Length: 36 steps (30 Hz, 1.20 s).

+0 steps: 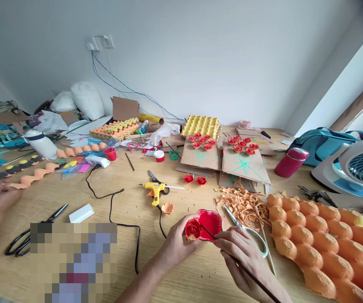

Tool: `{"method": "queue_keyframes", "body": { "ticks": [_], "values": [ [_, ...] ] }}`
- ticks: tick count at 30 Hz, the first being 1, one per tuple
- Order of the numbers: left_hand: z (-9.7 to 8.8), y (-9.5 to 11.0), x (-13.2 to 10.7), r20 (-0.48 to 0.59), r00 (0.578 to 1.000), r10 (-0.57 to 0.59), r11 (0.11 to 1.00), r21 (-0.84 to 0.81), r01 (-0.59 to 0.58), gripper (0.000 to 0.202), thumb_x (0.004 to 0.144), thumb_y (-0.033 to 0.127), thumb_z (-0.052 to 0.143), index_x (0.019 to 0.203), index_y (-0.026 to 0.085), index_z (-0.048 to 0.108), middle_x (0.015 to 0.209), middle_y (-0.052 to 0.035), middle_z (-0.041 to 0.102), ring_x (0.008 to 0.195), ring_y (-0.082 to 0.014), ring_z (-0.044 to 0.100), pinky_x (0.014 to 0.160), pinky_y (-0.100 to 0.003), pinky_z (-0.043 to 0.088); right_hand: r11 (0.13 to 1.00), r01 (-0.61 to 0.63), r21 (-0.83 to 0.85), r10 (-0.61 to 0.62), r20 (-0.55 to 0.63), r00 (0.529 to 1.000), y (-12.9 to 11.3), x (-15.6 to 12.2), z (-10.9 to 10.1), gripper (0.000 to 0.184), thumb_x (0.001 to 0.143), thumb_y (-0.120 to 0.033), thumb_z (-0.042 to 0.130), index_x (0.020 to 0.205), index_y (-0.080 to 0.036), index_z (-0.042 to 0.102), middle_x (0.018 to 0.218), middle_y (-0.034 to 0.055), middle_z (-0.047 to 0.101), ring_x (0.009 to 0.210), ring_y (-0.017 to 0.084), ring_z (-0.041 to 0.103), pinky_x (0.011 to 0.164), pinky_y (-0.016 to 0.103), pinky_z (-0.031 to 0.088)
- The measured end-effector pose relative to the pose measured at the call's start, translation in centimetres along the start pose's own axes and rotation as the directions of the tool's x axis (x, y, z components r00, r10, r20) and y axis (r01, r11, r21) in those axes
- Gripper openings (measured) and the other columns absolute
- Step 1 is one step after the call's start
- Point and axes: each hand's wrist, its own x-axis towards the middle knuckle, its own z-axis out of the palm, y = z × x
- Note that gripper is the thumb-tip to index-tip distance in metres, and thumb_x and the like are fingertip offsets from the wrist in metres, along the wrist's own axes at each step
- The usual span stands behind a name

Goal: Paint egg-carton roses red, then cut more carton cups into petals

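Note:
My left hand [181, 240] is closed around an egg-carton rose [193, 229], red on most of its petals and bare orange at the lower edge. My right hand [244, 256] grips a thin dark paintbrush [241, 266], its tip against or just beside the rose. Under the brush lies a dish of red paint [214, 223], partly covered by the rose and my hands. Beyond it are an unpainted orange flower [168, 208], a yellow glue gun [155, 191] and two red roses [195, 179].
Orange scraps [243, 206], scissors [254, 235] and a large orange egg tray [317, 240] lie right. Cardboard sheets [244, 166] bear several red roses. A pink bottle [292, 162] and fan [355, 164] stand far right. Another person's hand [1, 193] is at left, near black scissors [36, 231].

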Motion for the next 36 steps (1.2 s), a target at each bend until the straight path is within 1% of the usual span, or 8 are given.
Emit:
{"method": "queue_keyframes", "body": {
  "ticks": [3,8,11,16,22,27,31,36],
  "values": [
    [0.0,0.27,-0.01,0.007,1.0,-0.004,1.0,0.003,0.004,0.047,0.079,0.02,0.078,0.124,0.022,0.061,0.123,-0.0077,0.072,0.111,-0.0248,0.068,0.097,-0.033,0.053,1.0,0.002,-0.012,-0.002,0.011,1.0,-0.03,-0.02,-0.03,0.031,0.094,-0.002,0.042,0.116,-0.018,0.056,0.103,0.0092,0.068,0.086,0.019,0.059,0.083,0.038,0.05],
    [-0.18,0.24,0.23,-0.022,1.0,-0.001,1.0,-0.012,0.0,0.043,0.082,0.025,0.077,0.122,0.02,0.062,0.121,-0.0095,0.073,0.11,-0.0266,0.069,0.099,-0.036,0.053,1.0,0.011,0.027,-0.013,0.072,0.997,-0.12,-0.11,0.11,0.03,0.094,-0.004,0.042,0.117,-0.018,0.056,0.1,0.0081,0.067,0.084,0.019,0.06,0.083,0.039,0.051],
    [-0.27,0.11,0.22,-0.022,1.0,0.009,1.0,-0.003,-0.009,0.043,0.081,0.022,0.077,0.122,0.02,0.063,0.123,-0.0097,0.072,0.112,-0.0276,0.068,0.1,-0.037,0.053,1.0,0.009,0.017,-0.01,0.045,0.999,-0.15,0.01,0.08,0.032,0.094,-0.004,0.043,0.12,-0.017,0.056,0.102,0.0093,0.067,0.084,0.019,0.06,0.08,0.038,0.051],
    [-0.22,0.06,-0.02,0.006,1.0,0.023,1.0,0.02,-0.023,0.046,0.08,0.019,0.076,0.124,0.021,0.063,0.124,-0.009,0.072,0.112,-0.027,0.068,0.099,-0.036,0.053,1.0,0.009,-0.01,-0.009,0.011,1.0,-0.21,0.2,-0.1,0.033,0.094,0.0,0.043,0.12,-0.016,0.056,0.103,0.0098,0.068,0.084,0.019,0.059,0.082,0.037,0.05],
    [-0.23,0.11,-0.04,-0.008,0.999,0.045,0.999,0.026,-0.045,0.045,0.082,0.021,0.075,0.125,0.021,0.061,0.124,-0.0087,0.072,0.112,-0.0257,0.068,0.099,-0.035,0.053,0.997,0.015,0.078,-0.018,0.038,0.999,-0.27,0.11,-0.08,0.033,0.093,-0.001,0.043,0.119,-0.017,0.056,0.099,0.009,0.066,0.082,0.019,0.058,0.08,0.038,0.049],
    [-0.23,0.15,-0.17,0.001,0.999,0.036,0.999,0.018,-0.036,0.046,0.081,0.023,0.076,0.124,0.021,0.062,0.125,-0.0103,0.072,0.112,-0.0274,0.068,0.1,-0.037,0.053,0.999,-0.027,0.033,0.028,-0.033,0.999,-0.07,-0.14,-0.04,0.032,0.093,-0.003,0.045,0.118,-0.019,0.056,0.101,0.0094,0.067,0.085,0.02,0.06,0.079,0.037,0.051],
    [-0.16,0.03,-0.07,-0.008,1.0,0.025,1.0,-0.012,-0.025,0.046,0.081,0.024,0.078,0.124,0.021,0.062,0.125,-0.0103,0.072,0.113,-0.0275,0.068,0.1,-0.037,0.053,0.998,-0.033,0.053,0.034,-0.022,0.999,-0.01,-0.38,-0.02,0.03,0.094,-0.004,0.045,0.117,-0.02,0.056,0.098,0.0081,0.067,0.083,0.02,0.06,0.078,0.037,0.051],
    [-0.22,0.03,0.23,-0.057,0.998,0.015,0.996,-0.085,-0.019,0.044,0.082,0.032,0.079,0.12,0.02,0.062,0.117,-0.009,0.074,0.108,-0.0266,0.07,0.096,-0.035,0.055,0.997,-0.017,0.074,0.019,-0.027,0.999,-0.06,-0.29,0.1,0.027,0.094,-0.004,0.044,0.112,-0.02,0.056,0.094,0.0067,0.068,0.078,0.018,0.06,0.078,0.037,0.051]
  ]
}}
